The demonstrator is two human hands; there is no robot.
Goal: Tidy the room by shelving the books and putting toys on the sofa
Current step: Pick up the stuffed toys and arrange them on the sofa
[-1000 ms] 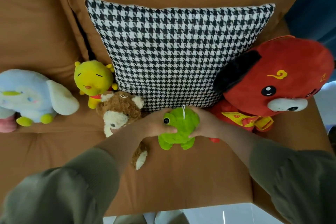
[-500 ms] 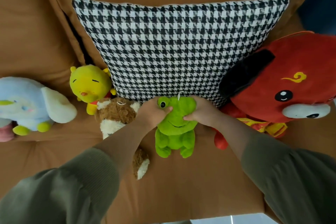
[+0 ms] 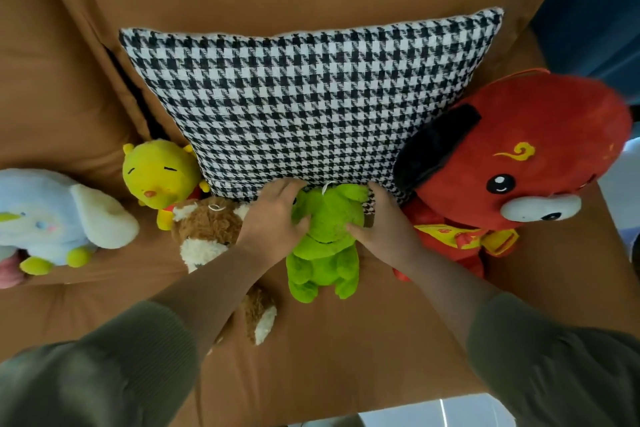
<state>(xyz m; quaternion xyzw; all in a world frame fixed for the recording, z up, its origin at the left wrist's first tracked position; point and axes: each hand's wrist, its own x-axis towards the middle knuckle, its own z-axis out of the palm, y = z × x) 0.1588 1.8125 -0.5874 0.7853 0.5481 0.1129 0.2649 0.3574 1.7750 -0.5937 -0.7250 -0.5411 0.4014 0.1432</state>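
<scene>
A green frog plush (image 3: 325,253) sits on the brown sofa seat (image 3: 346,350), its back against the houndstooth cushion (image 3: 304,104). My left hand (image 3: 273,218) grips the left side of its head. My right hand (image 3: 384,222) grips the right side, thumb on the frog's cheek. The frog's legs hang toward the seat's front. A brown-and-white plush (image 3: 207,232) lies just left of it, partly under my left forearm. A big red plush (image 3: 512,163) sits to the right.
A yellow plush (image 3: 159,173) leans at the cushion's left corner. A pale blue elephant plush (image 3: 52,215) sits at the far left. The sofa's front edge (image 3: 415,406) runs along the bottom, with pale floor beyond.
Both hands have pushed the green frog back and upright against the cushion; its head is now covered by my fingers. The camera has drawn back slightly.
</scene>
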